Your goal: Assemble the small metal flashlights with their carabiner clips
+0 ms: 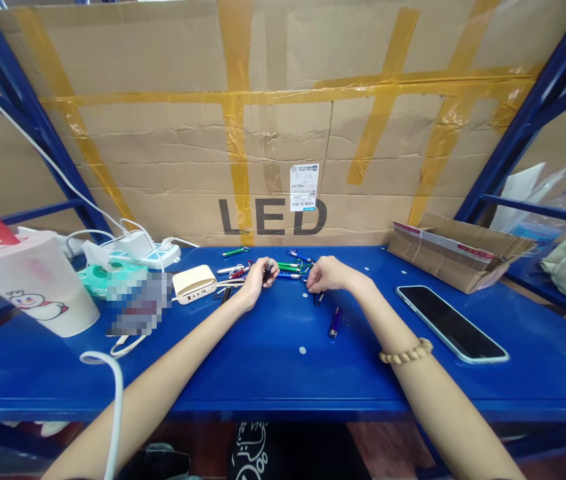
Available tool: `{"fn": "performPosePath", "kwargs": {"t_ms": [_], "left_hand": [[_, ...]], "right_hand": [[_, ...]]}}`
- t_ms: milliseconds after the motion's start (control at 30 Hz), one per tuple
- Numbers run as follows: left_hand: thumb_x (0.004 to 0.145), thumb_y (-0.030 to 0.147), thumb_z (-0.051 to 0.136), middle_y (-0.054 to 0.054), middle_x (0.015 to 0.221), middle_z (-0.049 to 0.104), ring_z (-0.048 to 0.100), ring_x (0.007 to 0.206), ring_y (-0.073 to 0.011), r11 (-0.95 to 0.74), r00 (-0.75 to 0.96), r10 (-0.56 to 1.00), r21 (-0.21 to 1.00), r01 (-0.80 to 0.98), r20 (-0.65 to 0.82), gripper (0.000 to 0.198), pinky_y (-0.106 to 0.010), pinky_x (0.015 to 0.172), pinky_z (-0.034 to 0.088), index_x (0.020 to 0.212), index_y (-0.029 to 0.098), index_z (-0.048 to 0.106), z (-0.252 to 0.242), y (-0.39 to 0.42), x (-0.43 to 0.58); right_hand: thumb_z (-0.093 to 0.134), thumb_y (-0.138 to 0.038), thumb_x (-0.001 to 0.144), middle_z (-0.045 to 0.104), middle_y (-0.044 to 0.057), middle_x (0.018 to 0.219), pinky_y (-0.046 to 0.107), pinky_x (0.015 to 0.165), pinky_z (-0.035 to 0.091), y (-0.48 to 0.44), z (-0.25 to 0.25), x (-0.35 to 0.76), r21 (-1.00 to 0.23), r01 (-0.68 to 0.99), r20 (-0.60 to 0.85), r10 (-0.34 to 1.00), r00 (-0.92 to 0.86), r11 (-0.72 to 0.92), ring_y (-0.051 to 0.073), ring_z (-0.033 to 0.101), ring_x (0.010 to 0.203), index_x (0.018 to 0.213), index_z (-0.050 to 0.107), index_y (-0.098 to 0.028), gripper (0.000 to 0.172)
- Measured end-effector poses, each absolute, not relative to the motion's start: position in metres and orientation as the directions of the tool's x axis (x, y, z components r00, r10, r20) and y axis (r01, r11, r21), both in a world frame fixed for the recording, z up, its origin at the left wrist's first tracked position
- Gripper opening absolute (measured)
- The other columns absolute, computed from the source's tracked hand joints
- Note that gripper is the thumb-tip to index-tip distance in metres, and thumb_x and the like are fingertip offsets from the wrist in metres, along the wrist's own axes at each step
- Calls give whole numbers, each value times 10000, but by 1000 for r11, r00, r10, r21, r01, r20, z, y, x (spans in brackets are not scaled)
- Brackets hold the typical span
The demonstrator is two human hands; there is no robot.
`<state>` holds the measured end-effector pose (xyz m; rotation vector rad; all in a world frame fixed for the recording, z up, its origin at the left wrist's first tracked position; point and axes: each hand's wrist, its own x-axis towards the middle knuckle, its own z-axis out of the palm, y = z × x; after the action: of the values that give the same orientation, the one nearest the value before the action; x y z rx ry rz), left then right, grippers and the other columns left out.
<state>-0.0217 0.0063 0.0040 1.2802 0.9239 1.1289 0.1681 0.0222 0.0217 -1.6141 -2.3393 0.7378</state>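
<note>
My left hand (261, 281) pinches a small dark metal penlight (267, 272) at the near edge of a loose heap of slim metal penlights (287, 269) in green, blue and red. My right hand (325, 274) sits just to the right of the heap, its fingertips bunched and pointing down. Whether those fingers grip anything is hidden. A dark penlight (318, 299) lies right below these fingertips, and a purple penlight (334, 323) lies apart, nearer me. A green one (235, 252) lies behind the heap.
A black smartphone (451, 324) in a pale case lies on the blue shelf top (283, 380) at right, by a flattened cardboard box (457, 253). At left are a cream power bank (195, 283), a power strip (155, 255) with plugged-in white cables, and a large paper cup (33, 280).
</note>
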Motion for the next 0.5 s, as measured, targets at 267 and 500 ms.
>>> {"fn": "performPosePath", "kwargs": {"t_ms": [267, 500], "left_hand": [[776, 269, 340, 12, 537, 369, 297, 431, -66, -142, 269, 952, 989, -44, 149, 257, -205, 426, 222, 545, 161, 367, -2, 8, -23], [744, 260, 345, 12, 513, 362, 287, 428, -67, -162, 291, 944, 987, -9, 157, 248, -213, 425, 200, 520, 158, 376, -7, 12, -23]], "right_hand": [[611, -67, 611, 719, 78, 759, 221, 643, 517, 25, 18, 156, -508, 746, 138, 896, -422, 430, 169, 663, 689, 781, 726, -104, 208], [686, -336, 643, 713, 84, 797, 284, 693, 538, 15, 32, 145, -773, 332, 437, 833, -339, 541, 177, 663, 748, 871, 702, -119, 315]]}}
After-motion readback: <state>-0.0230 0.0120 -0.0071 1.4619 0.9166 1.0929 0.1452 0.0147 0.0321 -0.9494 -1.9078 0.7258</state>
